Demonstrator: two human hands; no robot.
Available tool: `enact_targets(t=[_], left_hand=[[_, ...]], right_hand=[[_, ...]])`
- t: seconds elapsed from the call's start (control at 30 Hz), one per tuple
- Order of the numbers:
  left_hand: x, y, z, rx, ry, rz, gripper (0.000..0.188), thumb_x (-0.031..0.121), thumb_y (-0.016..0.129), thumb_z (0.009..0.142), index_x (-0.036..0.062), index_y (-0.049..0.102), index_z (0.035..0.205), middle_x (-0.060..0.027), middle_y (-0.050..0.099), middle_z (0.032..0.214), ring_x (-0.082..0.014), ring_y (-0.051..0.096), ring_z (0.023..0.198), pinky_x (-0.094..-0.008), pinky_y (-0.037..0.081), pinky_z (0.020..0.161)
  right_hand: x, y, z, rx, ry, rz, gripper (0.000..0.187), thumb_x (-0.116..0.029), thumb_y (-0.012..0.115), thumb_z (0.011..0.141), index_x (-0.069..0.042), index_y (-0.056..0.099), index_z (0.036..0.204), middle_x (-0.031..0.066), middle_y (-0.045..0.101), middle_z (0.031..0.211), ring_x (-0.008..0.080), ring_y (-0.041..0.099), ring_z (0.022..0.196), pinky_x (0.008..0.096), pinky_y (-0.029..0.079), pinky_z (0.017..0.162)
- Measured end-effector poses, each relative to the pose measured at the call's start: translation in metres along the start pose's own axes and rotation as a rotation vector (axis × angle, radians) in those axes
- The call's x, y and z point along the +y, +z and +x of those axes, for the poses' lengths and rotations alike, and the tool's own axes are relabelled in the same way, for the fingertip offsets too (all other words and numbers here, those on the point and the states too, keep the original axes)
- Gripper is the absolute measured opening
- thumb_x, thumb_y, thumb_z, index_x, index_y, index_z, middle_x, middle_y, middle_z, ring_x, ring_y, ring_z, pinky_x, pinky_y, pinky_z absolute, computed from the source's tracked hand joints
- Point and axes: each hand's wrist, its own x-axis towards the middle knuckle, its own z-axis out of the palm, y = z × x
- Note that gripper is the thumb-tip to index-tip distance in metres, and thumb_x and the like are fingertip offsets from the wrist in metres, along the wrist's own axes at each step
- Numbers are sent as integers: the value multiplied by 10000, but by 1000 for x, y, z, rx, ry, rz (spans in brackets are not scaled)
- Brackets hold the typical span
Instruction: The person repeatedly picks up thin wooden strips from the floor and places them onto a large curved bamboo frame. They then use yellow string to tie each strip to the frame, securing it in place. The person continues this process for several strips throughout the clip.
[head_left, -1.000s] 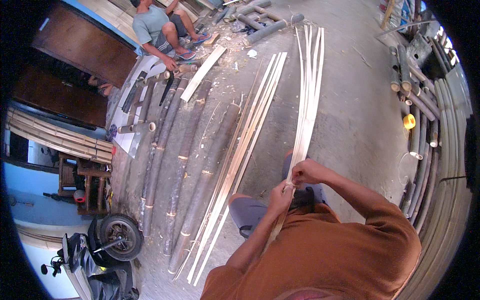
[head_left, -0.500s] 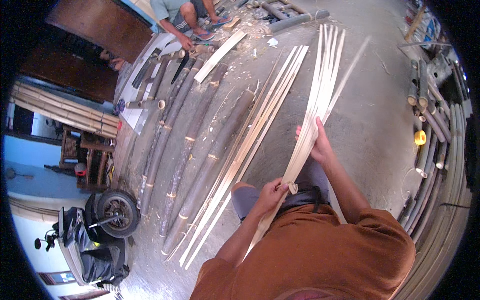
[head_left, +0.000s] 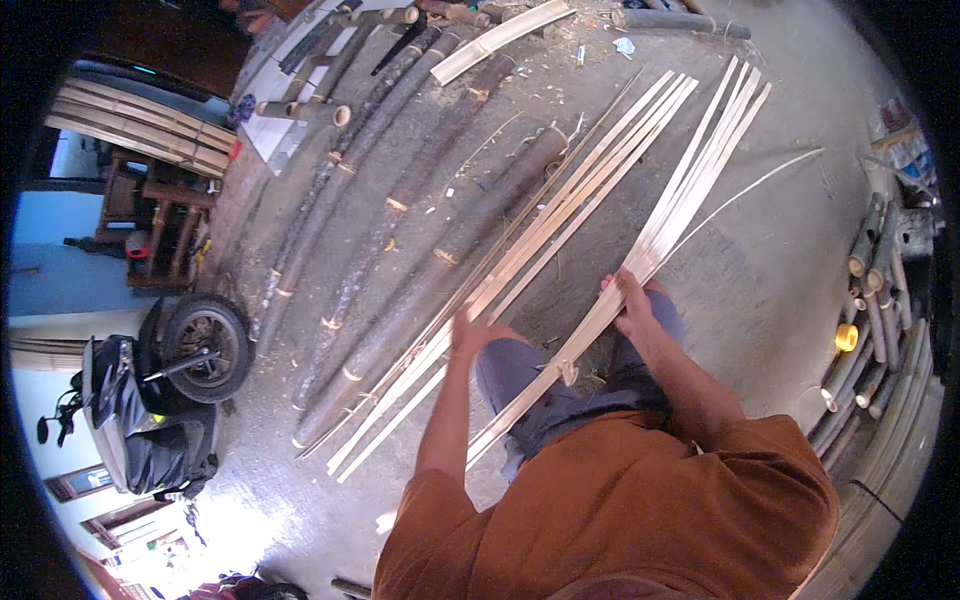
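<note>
A bundle of pale split bamboo strips (head_left: 680, 195) runs from my lap out across the concrete floor. My right hand (head_left: 628, 300) grips this bundle partway along, fingers wrapped over it. My left hand (head_left: 470, 335) is off that bundle, fingers spread, resting on or just above a second group of pale strips (head_left: 530, 245) lying to the left. One thin strip (head_left: 760, 185) curves away to the right. My knees in grey trousers (head_left: 520, 375) sit under the strips.
Several dark round bamboo poles (head_left: 400, 210) lie side by side to the left. A scooter with its wheel (head_left: 205, 345) stands at the lower left. Cut bamboo pieces (head_left: 875, 300) are stacked along the right. Wooden furniture (head_left: 150, 220) stands at the left.
My left hand let go of the near end of the bundle and moved left to the other strips. My right hand slid along the bundle. The view tilted down, losing the seated person.
</note>
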Motion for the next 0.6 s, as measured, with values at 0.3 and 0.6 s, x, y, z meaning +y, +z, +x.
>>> enact_targets(t=[0.3,0.6], left_hand=[[-134,15,12,-198,-325,487,1464,653,819,562,91,-130,1525,-286,-3,1572,-413,-52,1472,-618,-52,1139],[-211,39,33,-405,78,425,723,391,731,786,70,441,1366,-238,465,1379,-394,433,1303,-487,402,1050]], right_hand=[[35,14,-72,-166,434,-124,395,-388,609,942,-28,553,1094,133,645,998,278,644,951,436,530,903],[94,49,-109,-173,740,-434,284,-321,609,950,-85,610,1107,69,653,1113,215,634,1054,386,525,939]])
